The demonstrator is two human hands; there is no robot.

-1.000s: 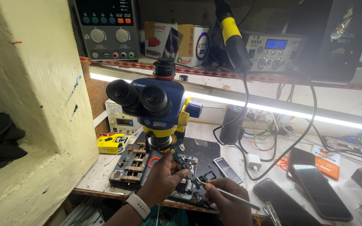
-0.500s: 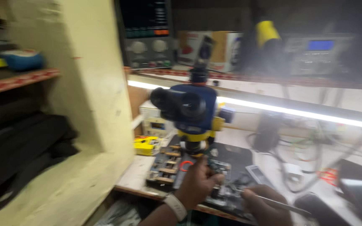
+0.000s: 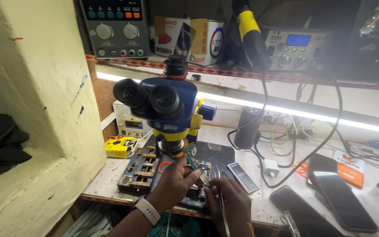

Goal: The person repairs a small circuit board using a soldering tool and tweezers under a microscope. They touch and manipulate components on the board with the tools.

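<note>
- Cluttered workbench (image 3: 110, 175), blue-yellow microscope (image 3: 167, 105) near its front edge.
- My left hand (image 3: 174, 182) pinches a small circuit board (image 3: 192, 159) under the microscope.
- My right hand (image 3: 229, 204) grips tweezers (image 3: 221, 206) beside it.

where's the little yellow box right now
In the head view, the yellow box lies on the bench, left of the microscope, against the pale yellow wall.
</note>
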